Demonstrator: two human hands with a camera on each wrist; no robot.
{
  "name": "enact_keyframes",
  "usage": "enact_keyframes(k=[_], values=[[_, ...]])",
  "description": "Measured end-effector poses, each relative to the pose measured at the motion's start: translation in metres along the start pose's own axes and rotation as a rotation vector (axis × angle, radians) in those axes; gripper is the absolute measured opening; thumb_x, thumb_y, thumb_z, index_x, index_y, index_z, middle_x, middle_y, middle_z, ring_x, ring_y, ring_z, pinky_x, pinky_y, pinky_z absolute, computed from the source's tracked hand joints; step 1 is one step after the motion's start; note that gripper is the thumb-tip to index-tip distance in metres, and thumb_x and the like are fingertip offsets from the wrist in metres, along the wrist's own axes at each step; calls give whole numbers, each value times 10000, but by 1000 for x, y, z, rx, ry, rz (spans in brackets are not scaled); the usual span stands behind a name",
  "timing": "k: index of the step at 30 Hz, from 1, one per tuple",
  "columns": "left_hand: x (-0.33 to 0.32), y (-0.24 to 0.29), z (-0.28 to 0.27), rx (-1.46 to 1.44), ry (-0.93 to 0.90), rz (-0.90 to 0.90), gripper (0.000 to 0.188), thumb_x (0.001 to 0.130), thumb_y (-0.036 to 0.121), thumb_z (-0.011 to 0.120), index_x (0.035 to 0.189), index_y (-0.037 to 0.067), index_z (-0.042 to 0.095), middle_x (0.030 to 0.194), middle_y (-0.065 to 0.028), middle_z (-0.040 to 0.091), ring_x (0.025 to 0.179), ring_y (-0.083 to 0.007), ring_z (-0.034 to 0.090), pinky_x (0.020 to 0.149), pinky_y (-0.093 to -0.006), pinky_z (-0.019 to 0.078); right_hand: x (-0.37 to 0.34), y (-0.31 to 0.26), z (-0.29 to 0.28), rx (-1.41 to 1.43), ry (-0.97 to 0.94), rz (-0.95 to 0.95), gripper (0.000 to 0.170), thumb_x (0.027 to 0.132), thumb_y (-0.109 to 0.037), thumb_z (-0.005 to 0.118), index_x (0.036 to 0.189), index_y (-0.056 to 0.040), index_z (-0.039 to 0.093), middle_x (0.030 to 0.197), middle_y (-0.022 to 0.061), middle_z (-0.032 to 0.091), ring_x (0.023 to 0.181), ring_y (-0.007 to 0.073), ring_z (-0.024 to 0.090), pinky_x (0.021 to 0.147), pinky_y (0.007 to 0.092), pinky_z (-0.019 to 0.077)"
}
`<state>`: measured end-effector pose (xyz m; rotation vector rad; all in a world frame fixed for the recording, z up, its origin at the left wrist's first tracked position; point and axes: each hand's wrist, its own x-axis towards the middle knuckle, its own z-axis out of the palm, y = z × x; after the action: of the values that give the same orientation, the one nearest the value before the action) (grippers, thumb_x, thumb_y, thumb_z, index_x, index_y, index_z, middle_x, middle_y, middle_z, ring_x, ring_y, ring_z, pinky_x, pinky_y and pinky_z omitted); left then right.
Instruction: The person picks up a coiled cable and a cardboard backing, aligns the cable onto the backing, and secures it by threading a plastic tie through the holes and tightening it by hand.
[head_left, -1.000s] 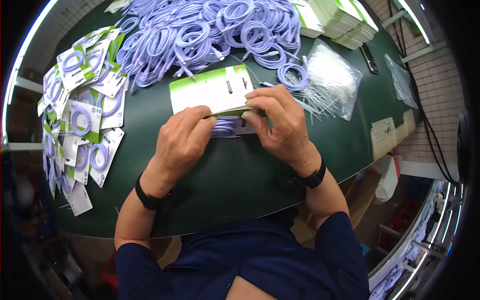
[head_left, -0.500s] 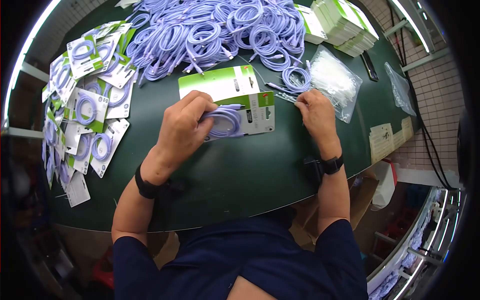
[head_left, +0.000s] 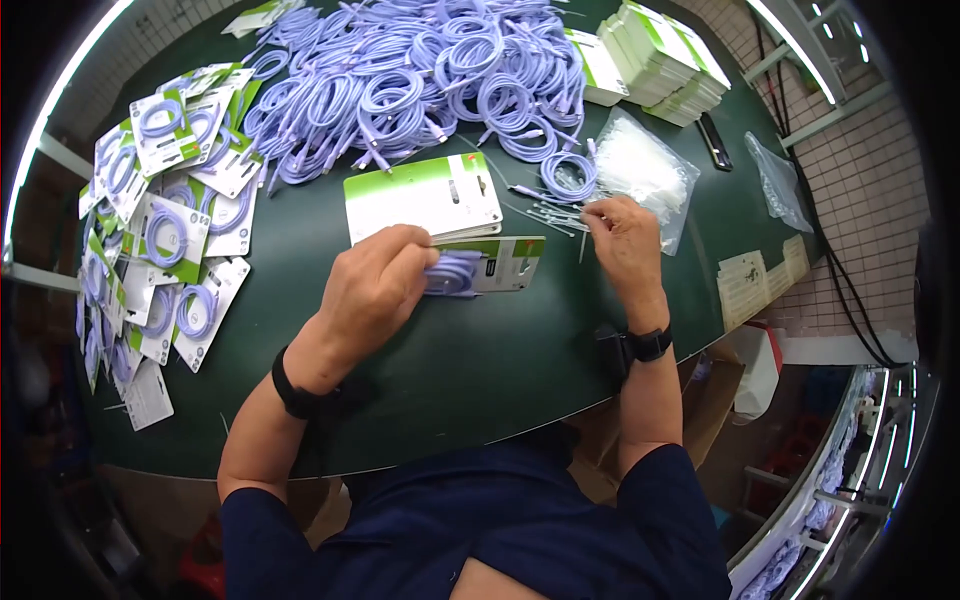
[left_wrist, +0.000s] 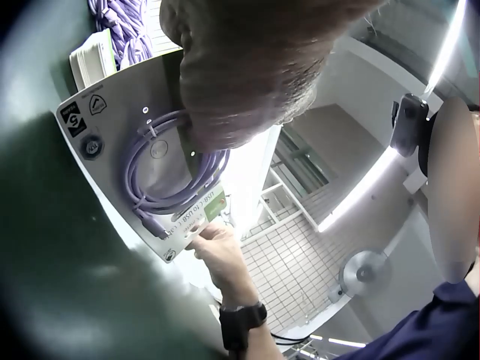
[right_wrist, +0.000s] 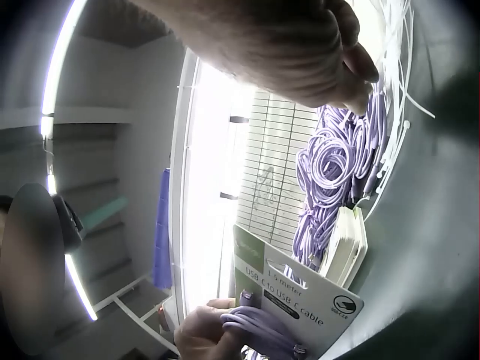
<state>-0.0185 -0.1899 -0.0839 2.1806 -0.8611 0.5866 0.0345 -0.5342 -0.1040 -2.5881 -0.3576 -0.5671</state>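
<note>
My left hand (head_left: 372,285) pinches the left part of a green-and-white packaging card (head_left: 520,265) bearing a coiled lilac USB cable (head_left: 455,272). In the left wrist view the cable coil (left_wrist: 131,176) lies against the card's printed face, and small white pieces show at holes beside it. Over loose white cable ties (head_left: 555,218) beside a plastic bag, my right hand (head_left: 625,240) has its fingertips curled down and drawn together. In the right wrist view, thumb and fingers meet close to the ties (right_wrist: 396,67); I cannot tell whether one is between them.
A stack of flat cards (head_left: 420,200) lies just beyond my left hand. Behind it spreads a big heap of lilac cables (head_left: 400,80). Carded cables (head_left: 165,235) pile up at left. A bag of ties (head_left: 645,165), card stacks (head_left: 665,60) and a black knife-like tool (head_left: 714,142) are at right.
My right hand has let go of the card and moved right to the loose cable ties. The left hand keeps its grip; the card turned face up, then tilted steeper again.
</note>
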Motion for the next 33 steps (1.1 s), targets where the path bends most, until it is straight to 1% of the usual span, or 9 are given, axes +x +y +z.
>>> enact_keyframes(k=[3, 5, 7, 8, 11, 12, 15, 23, 33], values=[[1, 12, 5, 57, -3, 113, 191, 783, -40, 747, 945, 6, 657, 992, -100, 690, 815, -287, 692, 708, -386, 566, 4, -7, -6, 217, 11, 132, 99, 928, -64, 762, 965, 25, 739, 798, 84, 705, 712, 145, 652, 669, 304, 524], [0, 17, 6, 107, -8, 180, 174, 801, -12, 739, 951, 10, 654, 996, -95, 679, 821, -272, 689, 713, -383, 566, 7, -14, -10, 293, 28, 175, 100, 942, -68, 755, 969, 27, 735, 800, 67, 704, 709, 123, 635, 663, 286, 513], [0, 22, 6, 103, -25, 193, 194, 785, -24, 752, 953, 7, 661, 1003, -103, 685, 827, -277, 698, 717, -385, 575, 12, -23, -14, 476, 44, 246, 107, 972, -76, 743, 977, 30, 727, 805, 33, 703, 702, 81, 600, 649, 250, 491], [0, 24, 5, 103, -43, 197, 215, 768, -35, 764, 956, 5, 667, 1009, -111, 691, 834, -282, 707, 720, -387, 584, 15, -27, -16, 480, 49, 242, 107, 972, -76, 743, 977, 30, 727, 805, 33, 703, 702, 81, 600, 649, 250, 491], [1, 27, 4, 117, -67, 214, 225, 759, -44, 771, 957, 0, 674, 1017, -117, 695, 840, -285, 714, 724, -386, 592, 25, -41, -19, 903, -167, 361, 108, 986, -100, 749, 997, 4, 725, 840, 11, 711, 687, 67, 593, 628, 222, 467], [0, 28, 4, 117, -73, 224, 215, 766, -41, 767, 956, -1, 675, 1017, -115, 692, 840, -282, 713, 724, -383, 592, 28, -46, -17, 913, -168, 357, 108, 986, -100, 749, 997, 4, 725, 840, 11, 711, 687, 67, 593, 628, 222, 467], [0, 29, 4, 129, -80, 240, 200, 777, -36, 759, 958, -3, 679, 1017, -113, 687, 840, -276, 712, 726, -378, 593, 36, -61, -9, 1083, -300, 415, 118, 993, -124, 754, 1000, -11, 723, 845, 24, 716, 671, 53, 597, 615, 201, 454], [-1, 35, 4, 118, -97, 263, 206, 774, -10, 766, 969, -11, 700, 1020, -116, 687, 843, -265, 715, 735, -369, 600, 37, -79, 19, 1205, -474, 546, 130, 1015, -158, 743, 1026, -36, 702, 877, 28, 729, 704, 46, 660, 599, 178, 485], [-2, 33, 11, 93, -75, 296, 209, 759, 2, 780, 958, -26, 719, 1012, -136, 698, 837, -274, 720, 714, -367, 605, 24, -77, 39, 1366, -614, 713, 122, 1027, -160, 732, 1023, -48, 685, 905, 16, 709, 721, 43, 671, 617, 169, 514]])
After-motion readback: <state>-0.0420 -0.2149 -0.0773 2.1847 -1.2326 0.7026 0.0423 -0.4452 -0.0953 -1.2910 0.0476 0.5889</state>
